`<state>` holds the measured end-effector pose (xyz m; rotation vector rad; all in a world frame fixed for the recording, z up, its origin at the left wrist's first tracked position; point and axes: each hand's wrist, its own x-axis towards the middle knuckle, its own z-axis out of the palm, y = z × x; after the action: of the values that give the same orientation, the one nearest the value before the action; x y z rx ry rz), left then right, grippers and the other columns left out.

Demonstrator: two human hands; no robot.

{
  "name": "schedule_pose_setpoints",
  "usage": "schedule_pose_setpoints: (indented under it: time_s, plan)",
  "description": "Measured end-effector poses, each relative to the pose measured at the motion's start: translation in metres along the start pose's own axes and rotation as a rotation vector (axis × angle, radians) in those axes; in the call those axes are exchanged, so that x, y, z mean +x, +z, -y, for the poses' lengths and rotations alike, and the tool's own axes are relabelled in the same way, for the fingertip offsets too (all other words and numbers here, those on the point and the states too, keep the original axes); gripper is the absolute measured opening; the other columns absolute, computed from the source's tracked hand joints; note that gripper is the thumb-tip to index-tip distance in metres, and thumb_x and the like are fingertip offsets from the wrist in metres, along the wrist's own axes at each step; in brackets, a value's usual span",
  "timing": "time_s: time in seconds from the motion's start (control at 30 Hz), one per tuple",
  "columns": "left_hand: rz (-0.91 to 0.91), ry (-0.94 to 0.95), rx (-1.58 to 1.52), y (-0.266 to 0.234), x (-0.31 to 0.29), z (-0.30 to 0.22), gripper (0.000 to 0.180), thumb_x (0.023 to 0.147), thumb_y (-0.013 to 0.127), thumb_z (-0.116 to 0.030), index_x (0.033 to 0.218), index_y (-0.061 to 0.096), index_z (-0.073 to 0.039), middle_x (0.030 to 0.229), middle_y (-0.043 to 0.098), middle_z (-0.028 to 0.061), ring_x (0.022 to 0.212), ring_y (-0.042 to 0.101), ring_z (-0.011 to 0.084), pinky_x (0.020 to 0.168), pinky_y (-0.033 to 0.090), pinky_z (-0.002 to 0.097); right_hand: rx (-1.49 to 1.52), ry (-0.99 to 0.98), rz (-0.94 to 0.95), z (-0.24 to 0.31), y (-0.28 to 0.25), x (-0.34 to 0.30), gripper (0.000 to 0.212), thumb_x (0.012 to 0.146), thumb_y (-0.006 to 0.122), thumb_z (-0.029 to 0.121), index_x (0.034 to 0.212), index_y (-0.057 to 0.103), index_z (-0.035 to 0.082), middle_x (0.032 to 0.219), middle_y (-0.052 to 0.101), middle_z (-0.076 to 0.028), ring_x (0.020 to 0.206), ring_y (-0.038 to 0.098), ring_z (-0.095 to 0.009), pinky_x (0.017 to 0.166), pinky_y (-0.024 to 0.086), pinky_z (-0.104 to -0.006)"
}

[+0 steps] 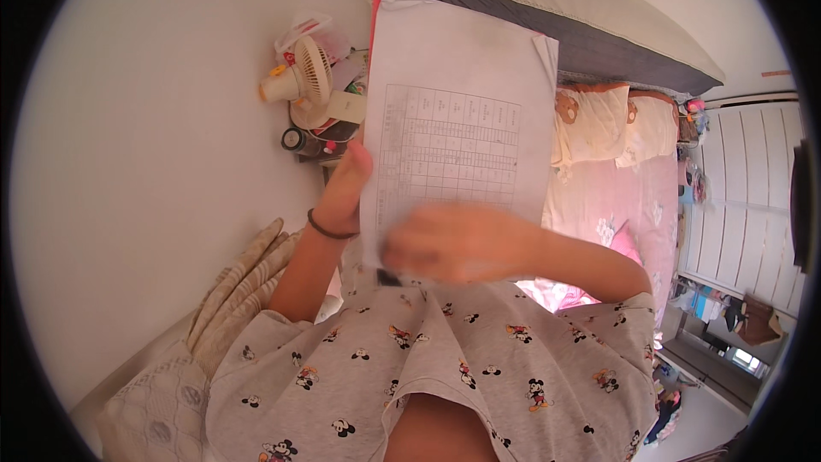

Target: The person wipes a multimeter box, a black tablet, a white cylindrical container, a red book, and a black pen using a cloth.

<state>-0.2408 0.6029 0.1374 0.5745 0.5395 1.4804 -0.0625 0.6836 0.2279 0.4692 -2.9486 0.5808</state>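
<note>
The head view shows a sheet of white paper (457, 111) printed with a table, held upright in front of the person. It looks light, thin and floppy, easily creased, so it is best gripped at its edges. The left hand (345, 188) pinches its lower left edge, thumb on the front. The right hand (457, 242) is blurred across the bottom edge; its grip cannot be told. Behind the paper are a small cream fan (301, 79) and a pink bed (611, 197).
</note>
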Motion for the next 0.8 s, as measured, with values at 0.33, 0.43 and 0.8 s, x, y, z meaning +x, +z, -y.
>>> schedule_pose_setpoints:
  time_s: [0.33, 0.43, 0.8]
  plan:
    - [-0.132, 0.027, 0.052, -0.013, -0.012, 0.002, 0.074, 0.096, 0.042, -0.053, 0.146, 0.023, -0.001, 0.144, 0.039, 0.0099, 0.130, 0.041, 0.0211, 0.106, 0.037, 0.0378, 0.449, 0.441, -0.069, -0.025, -0.026, -0.031, 0.025, 0.094, 0.051, 0.030, 0.106, 0.068, 0.016, 0.105, 0.060, -0.004, 0.104, 0.056, -0.021, 0.097, 0.042, -0.0327]
    - [-0.156, 0.039, 0.081, -0.021, -0.006, 0.005, 0.076, 0.095, 0.040, -0.055, 0.145, 0.023, 0.000, 0.144, 0.039, 0.0111, 0.130, 0.042, 0.0216, 0.106, 0.038, 0.0377, 0.530, 0.356, 0.194, -0.007, -0.026, -0.037, 0.026, 0.094, 0.049, 0.032, 0.101, 0.067, 0.014, 0.103, 0.062, -0.004, 0.101, 0.057, -0.020, 0.096, 0.042, -0.0339]
    - [-0.185, 0.045, 0.045, -0.021, -0.009, 0.009, 0.075, 0.096, 0.039, -0.055, 0.144, 0.027, 0.001, 0.142, 0.041, 0.0131, 0.127, 0.045, 0.0235, 0.104, 0.041, 0.0377, 0.054, 0.361, -0.197, -0.037, -0.030, -0.057, 0.015, 0.088, 0.053, 0.020, 0.090, 0.064, 0.010, 0.093, 0.060, -0.005, 0.096, 0.059, -0.022, 0.085, 0.049, -0.0366]
